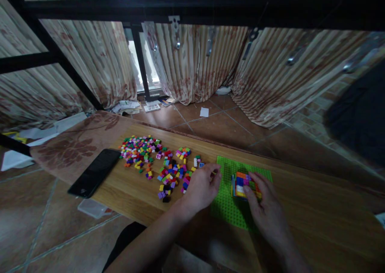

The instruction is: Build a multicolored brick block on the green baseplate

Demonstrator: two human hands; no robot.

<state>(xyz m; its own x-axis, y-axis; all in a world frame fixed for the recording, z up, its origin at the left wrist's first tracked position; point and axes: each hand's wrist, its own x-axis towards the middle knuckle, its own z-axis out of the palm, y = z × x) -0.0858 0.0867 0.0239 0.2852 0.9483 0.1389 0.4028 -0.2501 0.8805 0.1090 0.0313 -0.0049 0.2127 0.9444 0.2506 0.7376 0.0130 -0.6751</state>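
A green studded baseplate (228, 209) lies on a wooden table (315, 221). On it stands a small block built of many-coloured bricks (242, 183). My right hand (264, 209) rests on the plate with its fingers curled against the right side of that block. My left hand (203, 187) sits at the plate's left edge, fingers pinched together near the loose bricks; what they hold is too small to make out. A spread of loose coloured bricks (156, 160) lies to the left of my left hand.
A black phone (94, 172) lies face up left of the bricks. A floral cloth (75, 144) covers the table's left end. A black metal frame (192, 8) crosses overhead. Curtains, papers and tiled floor lie beyond the table.
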